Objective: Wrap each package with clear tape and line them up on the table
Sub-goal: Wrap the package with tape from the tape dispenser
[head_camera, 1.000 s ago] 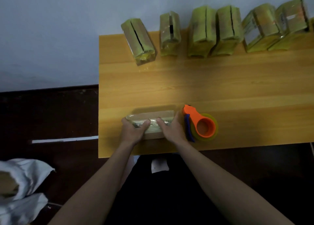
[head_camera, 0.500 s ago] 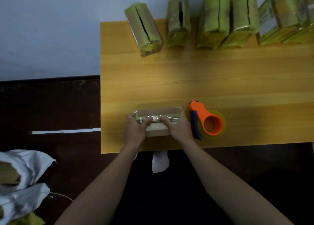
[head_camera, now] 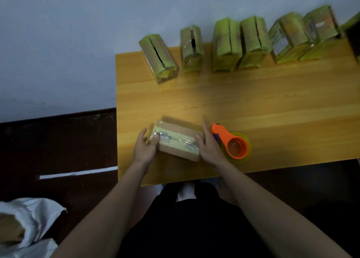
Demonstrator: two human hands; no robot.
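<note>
Hands, left (head_camera: 144, 150) and right (head_camera: 210, 148), grip the cardboard package (head_camera: 178, 141) by its ends.

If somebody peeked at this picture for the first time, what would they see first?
Probably the bright orange plastic tape dispenser lying near the front edge of the yellow wooden table. Just left of it, the left hand and right hand hold the ends of a brown cardboard package with shiny tape along its top. A row of green wrapped packages stands along the wall.

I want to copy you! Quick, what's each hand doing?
Left hand: holding the cardboard package's left end.
Right hand: holding its right end.
</note>
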